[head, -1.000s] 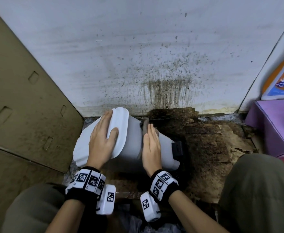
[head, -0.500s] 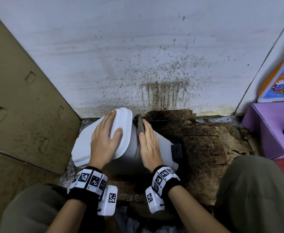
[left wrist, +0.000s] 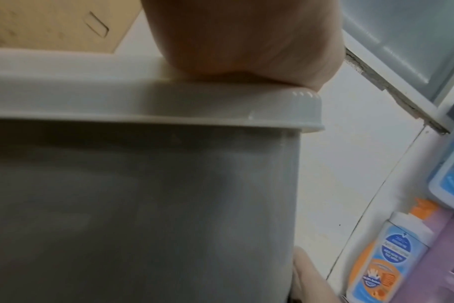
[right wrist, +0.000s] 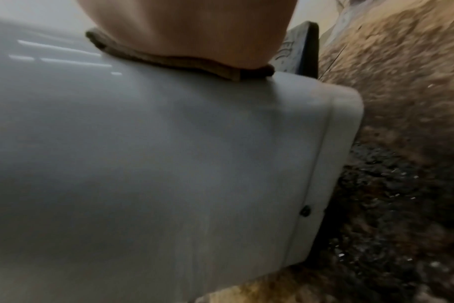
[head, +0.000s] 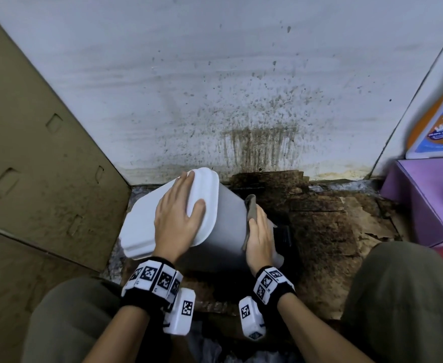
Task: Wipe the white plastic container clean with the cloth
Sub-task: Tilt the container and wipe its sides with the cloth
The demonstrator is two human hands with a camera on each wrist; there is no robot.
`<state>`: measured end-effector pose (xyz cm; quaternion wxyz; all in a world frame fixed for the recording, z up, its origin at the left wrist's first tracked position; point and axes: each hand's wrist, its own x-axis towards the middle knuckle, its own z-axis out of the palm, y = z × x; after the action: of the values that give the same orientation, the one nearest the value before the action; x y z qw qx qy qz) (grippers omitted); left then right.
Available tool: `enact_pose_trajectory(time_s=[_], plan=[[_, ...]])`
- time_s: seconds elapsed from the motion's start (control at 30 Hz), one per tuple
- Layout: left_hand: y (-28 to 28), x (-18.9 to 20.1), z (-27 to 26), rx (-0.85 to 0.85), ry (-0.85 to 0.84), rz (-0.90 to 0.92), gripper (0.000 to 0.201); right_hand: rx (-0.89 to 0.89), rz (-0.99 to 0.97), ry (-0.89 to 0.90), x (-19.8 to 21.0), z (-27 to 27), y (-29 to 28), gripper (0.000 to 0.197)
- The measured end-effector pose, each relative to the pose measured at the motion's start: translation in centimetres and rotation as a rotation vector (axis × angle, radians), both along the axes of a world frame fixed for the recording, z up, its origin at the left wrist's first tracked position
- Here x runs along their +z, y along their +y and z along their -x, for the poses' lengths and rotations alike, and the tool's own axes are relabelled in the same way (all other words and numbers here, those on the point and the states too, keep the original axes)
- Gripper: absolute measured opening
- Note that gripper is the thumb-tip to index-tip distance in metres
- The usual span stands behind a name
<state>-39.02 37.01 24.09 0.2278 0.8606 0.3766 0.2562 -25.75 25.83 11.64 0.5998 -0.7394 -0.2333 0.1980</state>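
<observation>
The white plastic container [head: 230, 226] lies tipped on its side on the soiled floor [head: 327, 231] at the foot of the stained wall [head: 215, 87], long axis running from its lid [head: 147, 226] at near left to its base at right; the left hand [head: 177, 218] rests flat on the lid, fingers straight; the right hand [head: 259, 237], nearer the base, presses the brown cloth [head: 251, 208] against the upturned side, fingers extended, the unwiped length judged to stretch leftward toward the lid.
</observation>
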Motion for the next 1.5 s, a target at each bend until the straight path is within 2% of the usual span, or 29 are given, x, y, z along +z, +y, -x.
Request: enact_pose_trajectory(time_s=[0.13, 0.23, 0.33, 0.53, 0.77, 0.97, 1.07, 1.2, 1.27, 1.4, 1.5], plan=[[-0.2, 0.1, -0.3, 0.005, 0.003, 0.006, 0.071, 0.02, -0.067, 0.008, 2.6, 1.9, 1.7, 0.061], [-0.4, 0.1, -0.6, 0.004, 0.009, 0.003, 0.071, 0.083, -0.128, -0.06, 5.9, 3.5, 2.8, 0.059], [-0.1, -0.1, -0.4, -0.001, 0.012, 0.003, 0.071, 0.125, -0.13, -0.126, 7.1, 4.1, 3.2, 0.062], [-0.4, 0.1, -0.4, -0.023, 0.015, 0.016, 0.071, 0.214, -0.135, -0.187, 4.7, 1.8, 1.8, 0.054], [-0.3, 0.4, -0.2, -0.054, 0.032, 0.061, 0.073, 0.085, 0.057, 0.072, -1.0, -2.2, -0.7, 0.048], [-0.8, 0.1, -0.9, -0.047, 0.046, 0.041, 0.072, 0.022, 0.103, 0.137, -2.2, -2.9, -1.2, 0.051], [-0.6, 0.1, -0.8, -0.032, 0.041, 0.037, 0.071, -0.011, 0.078, 0.159, -1.3, -2.6, -0.8, 0.048], [-0.3, 0.2, -0.8, -0.017, 0.033, 0.037, 0.071, 0.0, -0.028, 0.14, 1.5, -1.0, 1.0, 0.06], [-0.3, 0.3, -0.9, -0.016, 0.032, 0.038, 0.072, 0.039, -0.069, 0.136, 3.3, 0.0, 1.9, 0.059], [-0.3, 0.2, -1.0, -0.01, 0.03, 0.035, 0.071, 0.148, -0.12, 0.032, 6.7, 1.7, 3.4, 0.058], [-0.2, 0.2, -0.6, -0.009, 0.015, 0.036, 0.071, 0.209, -0.116, -0.057, 7.4, 2.5, 3.7, 0.058]])
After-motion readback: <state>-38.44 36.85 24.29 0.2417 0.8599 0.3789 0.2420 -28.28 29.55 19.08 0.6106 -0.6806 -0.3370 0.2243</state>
